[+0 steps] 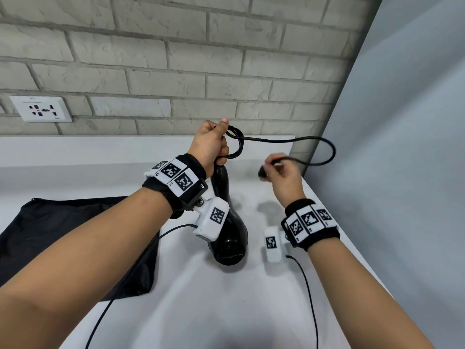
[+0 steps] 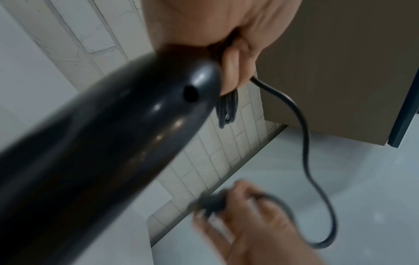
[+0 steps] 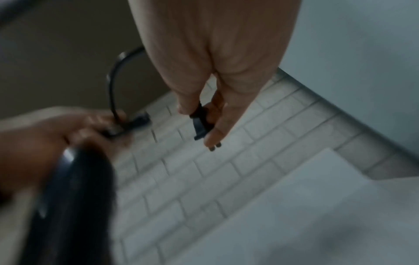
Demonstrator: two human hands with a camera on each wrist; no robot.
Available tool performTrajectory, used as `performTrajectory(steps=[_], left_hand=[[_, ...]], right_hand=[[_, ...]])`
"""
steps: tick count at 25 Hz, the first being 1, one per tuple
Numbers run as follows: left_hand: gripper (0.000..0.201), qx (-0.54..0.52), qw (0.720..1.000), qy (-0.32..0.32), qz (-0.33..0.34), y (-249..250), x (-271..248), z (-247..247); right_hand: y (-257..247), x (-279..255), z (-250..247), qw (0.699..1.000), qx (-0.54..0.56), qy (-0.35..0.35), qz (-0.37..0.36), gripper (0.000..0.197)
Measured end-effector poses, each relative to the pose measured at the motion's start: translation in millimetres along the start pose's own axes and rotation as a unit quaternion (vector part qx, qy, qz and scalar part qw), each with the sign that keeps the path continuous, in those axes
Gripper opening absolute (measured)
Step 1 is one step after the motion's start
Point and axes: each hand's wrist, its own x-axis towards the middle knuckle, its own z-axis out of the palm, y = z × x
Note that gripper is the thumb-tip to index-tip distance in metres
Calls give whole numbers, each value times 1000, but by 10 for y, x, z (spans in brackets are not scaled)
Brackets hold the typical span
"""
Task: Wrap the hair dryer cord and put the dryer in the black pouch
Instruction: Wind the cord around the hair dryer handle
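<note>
black pouch lies flat at left on the white counter, looks empty to us, mouth state can't tell; dryer not in it yet. next, left hand w/ fingers curled round the hair dryer handle top plus a few cord loops, dryer hanging nozzle-down just over the counter. approx half wrapped we'd say: one long slack loop runs out to the right. right hand pinches the plug btwn thumb and fingertips, other fingers loosely bent. left to do: finish the last loops, tuck plug, bag the dryer.
</note>
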Motion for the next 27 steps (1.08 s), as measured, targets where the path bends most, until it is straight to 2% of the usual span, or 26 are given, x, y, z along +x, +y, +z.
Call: performTrajectory(steps=[2, 5, 11, 15, 17, 19, 21, 23, 25, 27], left_hand=[[29, 17, 1000, -6, -4, -41, -5, 33], [29, 30, 999, -21, -10, -78, -22, 68], [31, 47, 998, -41, -15, -105, -67, 98], [31, 56, 997, -52, -15, -128, -95, 138], [32, 66, 995, -67, -16, -120, -119, 158], [32, 80, 992, -92, -21, -115, -148, 193], [33, 85, 989, -117, -31, -107, -180, 226], [33, 80, 987, -132, -41, -93, -200, 244], [33, 72, 987, -135, -46, -64, -209, 242], [33, 65, 987, -136, -47, -25, -200, 245]], right_hand=[[-279, 35, 107, 990, 137, 4, -24, 30], [-439, 53, 218, 981, 183, -9, -64, 29], [-361, -20, 297, 995, 9, 31, -95, 37], [-301, -59, 305, 990, -49, 16, -129, 16], [-242, -58, 309, 983, -75, 45, -161, 10], [-181, -25, 293, 976, -83, 83, -184, 15], [-155, 36, 272, 985, -47, 64, -152, 36], [-177, 56, 254, 996, 32, -31, -72, 54], [-185, 32, 224, 992, 83, -91, -27, 50], [-143, -14, 167, 994, 47, -98, -18, 34]])
